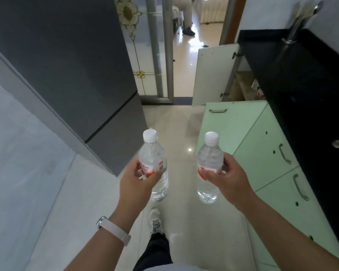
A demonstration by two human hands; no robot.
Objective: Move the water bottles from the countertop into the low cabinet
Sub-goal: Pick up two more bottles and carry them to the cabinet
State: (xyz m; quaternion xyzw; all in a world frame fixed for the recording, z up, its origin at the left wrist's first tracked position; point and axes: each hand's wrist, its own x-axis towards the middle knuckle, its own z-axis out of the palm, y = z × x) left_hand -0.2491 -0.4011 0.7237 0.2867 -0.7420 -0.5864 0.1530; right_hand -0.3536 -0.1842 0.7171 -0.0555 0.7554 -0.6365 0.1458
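I hold two clear water bottles with white caps and red labels upright over the floor. My left hand (pixel 137 178) grips the left bottle (pixel 155 153) around its label. My right hand (pixel 230 177) grips the right bottle (pixel 209 153) the same way. The low cabinet (pixel 243 85) is ahead on the right, under the black countertop (pixel 294 81). Its white door (pixel 213 75) hangs open and some items show dimly inside.
Pale green cabinet doors (pixel 268 153) with metal handles run along the right; one (pixel 229 124) stands open into the aisle. A dark grey fridge (pixel 76 65) fills the left. Glossy tiled floor (pixel 180 130) lies between. A glass door and a seated person's leg (pixel 186 18) are far ahead.
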